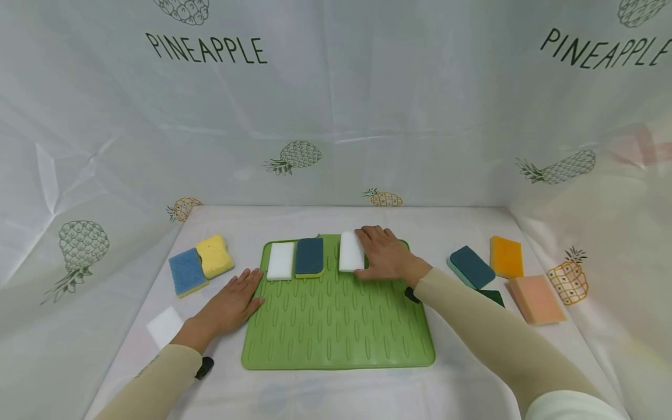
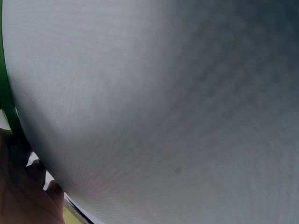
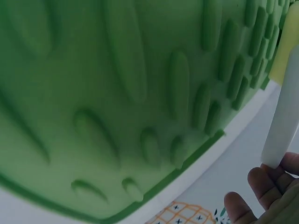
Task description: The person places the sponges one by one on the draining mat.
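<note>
A green ribbed mat (image 1: 336, 326) lies in the middle of the white table. Along its far edge sit a white sponge (image 1: 280, 260), a dark blue sponge (image 1: 309, 256) and a second white sponge (image 1: 350, 251). My right hand (image 1: 385, 254) lies on the mat with its fingers holding that second white sponge (image 3: 282, 121) from the right side. My left hand (image 1: 235, 300) rests flat, palm down, on the table at the mat's left edge, fingertips touching the rim. The left wrist view shows mostly white cloth and a sliver of the green mat (image 2: 6, 100).
At the left lie a blue sponge (image 1: 186, 271), a yellow sponge (image 1: 215, 255) and a white sponge (image 1: 165, 326). At the right lie a teal sponge (image 1: 471, 266), an orange sponge (image 1: 506, 256), a pink sponge (image 1: 535, 298) and a dark green pad (image 1: 492, 296). Pineapple-print cloth walls surround the table.
</note>
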The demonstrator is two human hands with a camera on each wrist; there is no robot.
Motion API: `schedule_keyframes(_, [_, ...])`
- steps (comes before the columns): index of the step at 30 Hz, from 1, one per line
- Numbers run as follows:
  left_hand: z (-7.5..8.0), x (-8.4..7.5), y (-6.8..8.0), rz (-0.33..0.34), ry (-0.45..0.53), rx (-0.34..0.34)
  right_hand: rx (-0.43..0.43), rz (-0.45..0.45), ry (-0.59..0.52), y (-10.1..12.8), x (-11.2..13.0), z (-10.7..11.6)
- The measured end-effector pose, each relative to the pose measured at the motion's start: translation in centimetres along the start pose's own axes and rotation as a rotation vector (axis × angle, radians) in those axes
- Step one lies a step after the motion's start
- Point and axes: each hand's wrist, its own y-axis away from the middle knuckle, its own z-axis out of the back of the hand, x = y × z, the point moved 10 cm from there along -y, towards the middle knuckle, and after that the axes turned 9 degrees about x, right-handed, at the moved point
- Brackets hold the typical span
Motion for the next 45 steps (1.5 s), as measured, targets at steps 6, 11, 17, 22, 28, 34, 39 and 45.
schedule_keyframes(6, [0.0, 0.1, 0.0, 0.001, 0.0, -0.002, 0.072, -0.004, -0.019, -0.8, 0.7, -1.2])
schedule_keyframes(11, [0.1, 0.0, 0.0, -0.001, 0.003, -0.004, 0.119, -0.004, -0.04, -1.5, 1.1, -2.0])
schedule_keyframes(17, [0.1, -0.1, 0.1, 0.003, 0.006, -0.003, 0.132, 0.0, -0.035, -2.2, 1.3, -2.8])
schedule_keyframes(22, [0.1, -0.1, 0.1, -0.001, 0.007, -0.007, 0.142, 0.0, -0.033, -2.6, 1.4, -3.0])
schedule_keyframes(28, [0.1, 0.0, 0.0, 0.002, 0.008, -0.004, 0.169, -0.004, -0.03, -2.8, 1.6, -3.3])
schedule_keyframes(34, [0.2, -0.1, 0.0, 0.001, 0.015, -0.008, 0.181, -0.011, -0.042, -3.0, 1.6, -3.5])
schedule_keyframes(39, [0.1, -0.1, 0.1, 0.002, 0.013, -0.006, 0.194, -0.014, -0.037, -3.1, 1.6, -3.8])
schedule_keyframes(45, [0.1, 0.0, 0.0, -0.001, 0.007, -0.009, 0.202, -0.023, -0.023, -3.3, 1.6, -4.0])
